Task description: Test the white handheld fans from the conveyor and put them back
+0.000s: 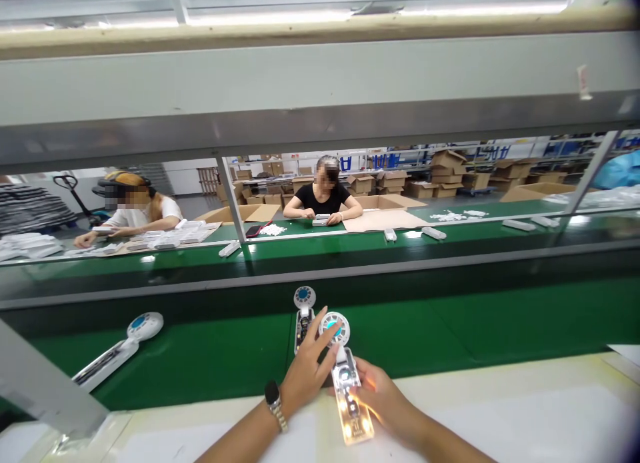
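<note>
My right hand (387,398) is wrapped round the body of a white hand-held device (353,416) with a round slotted head and a blue centre. Small lights glow warm along its see-through body, where inner parts show. Fingers spread, my left hand (306,371) reaches across the device's round head (334,328), a fingertip over the blue centre; it wears a watch (273,394). Just behind it lies a second such device (303,322) on the green belt, its body uncovered with a circuit board showing. Another one (120,350) lies at the left with a long open handle.
The green belt (475,316) runs across in front of me, beyond a pale worktop (480,396). A metal post (45,376) stands at the left. Across the line, two people (323,200) handle white parts; cartons (445,173) are stacked behind. A wide beam (300,83) hangs overhead.
</note>
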A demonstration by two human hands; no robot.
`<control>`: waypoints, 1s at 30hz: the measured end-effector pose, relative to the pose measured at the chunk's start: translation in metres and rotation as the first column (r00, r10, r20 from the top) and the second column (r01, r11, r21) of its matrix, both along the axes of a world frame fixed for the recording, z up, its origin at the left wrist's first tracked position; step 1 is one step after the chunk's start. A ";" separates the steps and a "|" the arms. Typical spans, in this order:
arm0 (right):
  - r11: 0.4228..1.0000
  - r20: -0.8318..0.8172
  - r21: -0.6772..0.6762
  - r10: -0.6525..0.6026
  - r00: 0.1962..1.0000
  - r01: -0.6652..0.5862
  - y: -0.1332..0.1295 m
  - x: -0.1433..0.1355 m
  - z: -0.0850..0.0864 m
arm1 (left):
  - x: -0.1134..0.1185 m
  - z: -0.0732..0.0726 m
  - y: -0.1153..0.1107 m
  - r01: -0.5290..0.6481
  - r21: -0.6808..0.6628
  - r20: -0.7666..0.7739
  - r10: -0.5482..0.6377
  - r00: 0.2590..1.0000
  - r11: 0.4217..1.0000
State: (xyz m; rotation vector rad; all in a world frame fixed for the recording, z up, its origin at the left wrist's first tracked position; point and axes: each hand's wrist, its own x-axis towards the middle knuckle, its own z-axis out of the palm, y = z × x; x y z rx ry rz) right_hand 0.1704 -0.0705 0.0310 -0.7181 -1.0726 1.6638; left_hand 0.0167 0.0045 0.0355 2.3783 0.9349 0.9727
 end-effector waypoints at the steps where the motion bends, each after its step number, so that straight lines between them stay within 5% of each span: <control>1: 1.000 0.003 0.009 -0.002 1.000 0.002 0.000 0.000 0.000 | 0.000 0.001 0.000 -0.003 0.002 -0.001 0.003 1.000 1.000; 30: 0.995 -0.074 -0.039 0.084 0.994 -0.087 0.003 0.004 -0.010 | -0.001 0.002 -0.002 0.022 -0.065 0.025 -0.021 0.999 0.998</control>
